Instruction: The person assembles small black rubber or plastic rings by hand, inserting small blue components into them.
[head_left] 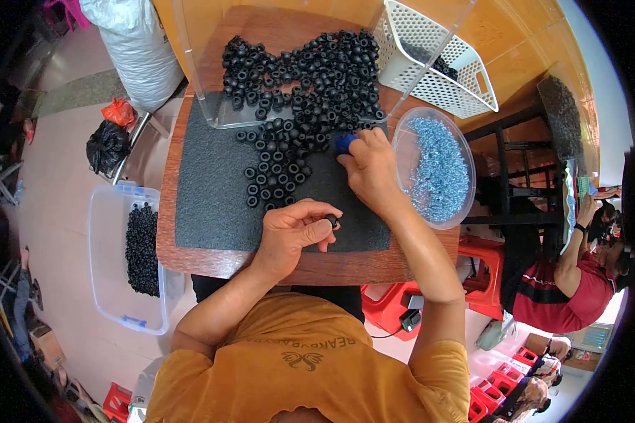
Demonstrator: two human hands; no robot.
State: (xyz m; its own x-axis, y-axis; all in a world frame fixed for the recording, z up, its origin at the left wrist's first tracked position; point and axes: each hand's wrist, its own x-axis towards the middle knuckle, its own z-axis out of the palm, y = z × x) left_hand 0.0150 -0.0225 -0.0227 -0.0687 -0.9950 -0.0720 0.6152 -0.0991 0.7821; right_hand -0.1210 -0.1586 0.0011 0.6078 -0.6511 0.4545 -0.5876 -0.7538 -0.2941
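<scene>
My left hand (pixel 289 233), near the front edge of the mat, pinches a small black ring-shaped piece (pixel 333 221) between thumb and fingertips. Farther up and to the right, my right hand (pixel 371 168) has its fingers closed around a small dark blue object (pixel 344 143); its kind is partly hidden by the fingers. Just beyond both hands spreads a heap of similar black round pieces with holes (pixel 278 161), some lying singly on the dark grey mat (pixel 212 190). To the right of my right hand stands a round clear tub (pixel 404 134) holding many tiny light-blue pieces.
A clear open-sided bin (pixel 222 121) surrounds the far heap. At the back right is a white perforated basket (pixel 466 99). On the floor at left sits a clear plastic box (pixel 109 310) with black pieces. Red stools (pixel 483 271) and a person in a dark red shirt (pixel 568 292) are at right.
</scene>
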